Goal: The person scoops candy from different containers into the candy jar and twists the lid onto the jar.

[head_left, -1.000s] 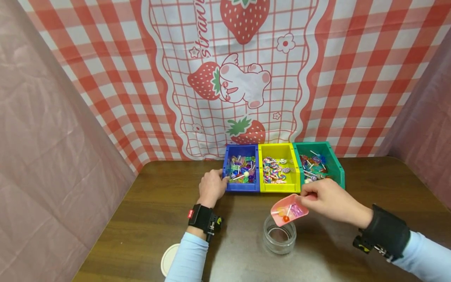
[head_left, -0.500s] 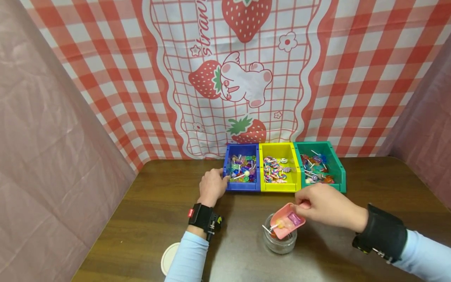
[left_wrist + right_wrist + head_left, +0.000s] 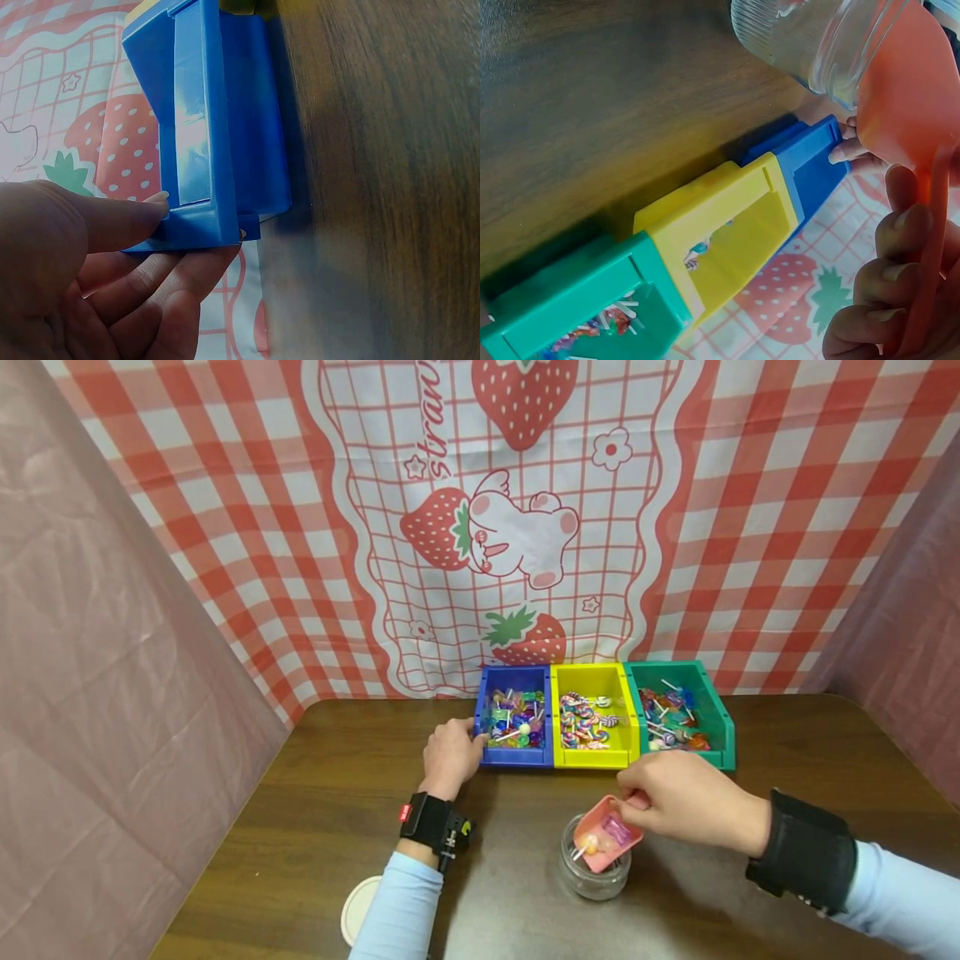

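My right hand [image 3: 686, 802] grips the handle of a pink scoop [image 3: 596, 817], tilted over the mouth of a glass jar [image 3: 597, 885]. A purple wrapped candy [image 3: 617, 832] and a pale yellow lollipop [image 3: 590, 844] lie in it. The right wrist view has the underside of the scoop [image 3: 911, 90] against the jar rim, with fingers curled round the handle. Something small and reddish shows inside the jar [image 3: 780, 37]. My left hand [image 3: 452, 758] pinches the side edge of the blue bin [image 3: 517, 758], thumb on one face and fingers on the other, clearest in the left wrist view.
Joined to the blue bin are a yellow bin [image 3: 596, 759] and a green bin [image 3: 722, 739], all holding candies or lollipops. A round cream lid [image 3: 358, 906] lies by the left forearm. Behind the table [image 3: 337, 777] hangs a checked strawberry cloth [image 3: 270, 527].
The scoop has moved left and down over the jar and tipped further. A red lollipop has left the scoop, dropping toward the jar. My left hand has stayed on the blue bin.
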`<state>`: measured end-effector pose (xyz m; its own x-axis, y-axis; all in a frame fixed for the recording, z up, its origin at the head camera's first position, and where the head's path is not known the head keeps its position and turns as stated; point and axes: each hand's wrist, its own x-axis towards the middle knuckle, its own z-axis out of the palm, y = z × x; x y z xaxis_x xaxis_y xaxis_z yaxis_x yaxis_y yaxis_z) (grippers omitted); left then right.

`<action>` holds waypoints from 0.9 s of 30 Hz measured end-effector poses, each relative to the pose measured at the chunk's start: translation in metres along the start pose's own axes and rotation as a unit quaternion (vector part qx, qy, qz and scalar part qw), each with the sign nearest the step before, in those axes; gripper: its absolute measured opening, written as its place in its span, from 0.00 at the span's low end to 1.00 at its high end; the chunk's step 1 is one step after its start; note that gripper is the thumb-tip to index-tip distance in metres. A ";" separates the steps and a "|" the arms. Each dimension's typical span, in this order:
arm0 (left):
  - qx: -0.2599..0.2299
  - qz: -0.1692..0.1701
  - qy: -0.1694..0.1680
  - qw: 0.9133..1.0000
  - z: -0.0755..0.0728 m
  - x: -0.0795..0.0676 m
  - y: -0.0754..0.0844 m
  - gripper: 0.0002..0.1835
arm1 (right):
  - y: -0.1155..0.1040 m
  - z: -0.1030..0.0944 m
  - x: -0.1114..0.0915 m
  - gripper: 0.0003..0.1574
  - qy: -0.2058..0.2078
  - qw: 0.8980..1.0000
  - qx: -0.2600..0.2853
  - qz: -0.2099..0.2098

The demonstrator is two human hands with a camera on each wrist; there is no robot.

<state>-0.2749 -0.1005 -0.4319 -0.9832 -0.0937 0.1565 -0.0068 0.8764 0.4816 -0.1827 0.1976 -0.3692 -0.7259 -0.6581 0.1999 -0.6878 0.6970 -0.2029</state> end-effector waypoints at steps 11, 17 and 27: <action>-0.001 0.002 -0.001 1.000 0.000 0.000 0.000 0.21 | -0.005 -0.002 -0.001 0.24 0.018 0.999 -0.026 -0.016; -0.005 0.002 0.002 1.000 0.000 0.000 0.001 0.20 | -0.006 -0.003 -0.001 0.22 0.010 1.000 -0.022 -0.009; -0.003 0.005 0.005 1.000 -0.001 -0.001 0.000 0.21 | 0.003 -0.018 0.001 0.21 0.041 0.997 -0.056 0.035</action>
<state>-0.2741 -0.1004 -0.4313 -0.9813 -0.0906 0.1700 0.0034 0.8743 0.4853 -0.1856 0.2042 -0.3526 -0.7656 -0.5845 0.2686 -0.6276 0.7704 -0.1125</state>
